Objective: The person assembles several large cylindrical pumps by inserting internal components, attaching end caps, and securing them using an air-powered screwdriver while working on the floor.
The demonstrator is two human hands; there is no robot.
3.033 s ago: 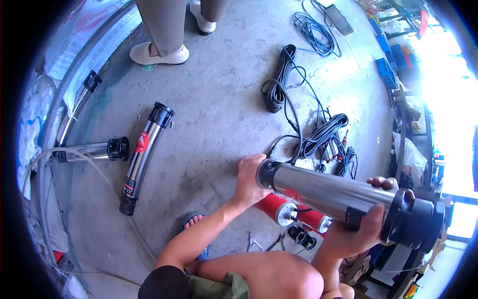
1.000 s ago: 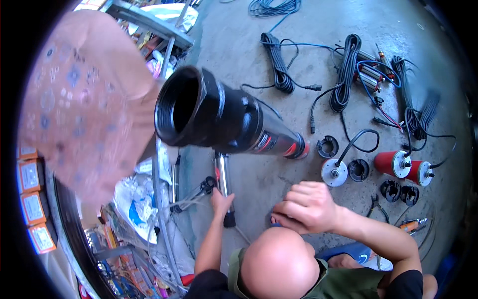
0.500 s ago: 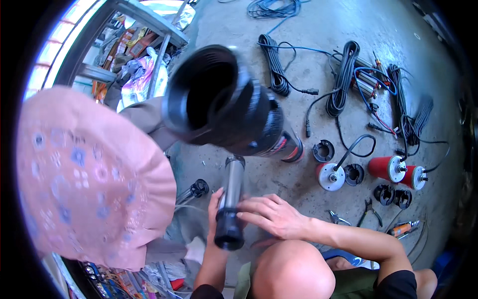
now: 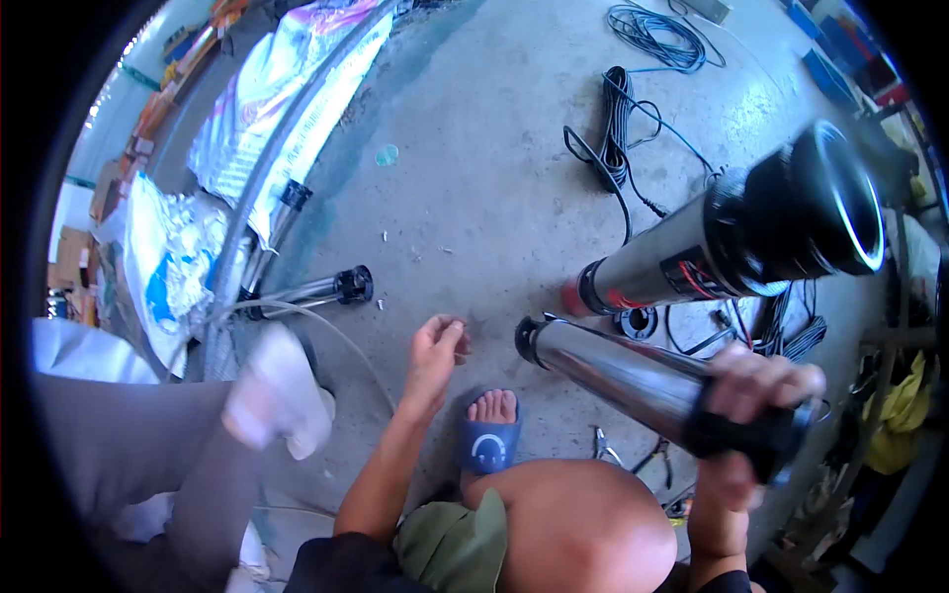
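Observation:
My right hand is wrapped round the black end fitting of a silver metal tube. The tube is held tilted, its far end up and to the left. My left hand is apart from it, fingers curled in toward the thumb; whatever they may hold cannot be made out. Beyond the held tube stands a thicker silver cylinder with a wide black open mouth and a red-printed label. Farther left on the floor lies another slim metal tube with a black end.
Pliers lie near my right knee. Coiled black cable and blue cable are at the back. A black ring sits behind the tube. At left are another person's trouser leg and white sacks.
My left hand has let go of the silver tube, which my right hand now holds farther to the right. The view has shifted, and the other person's pink hat is out of sight.

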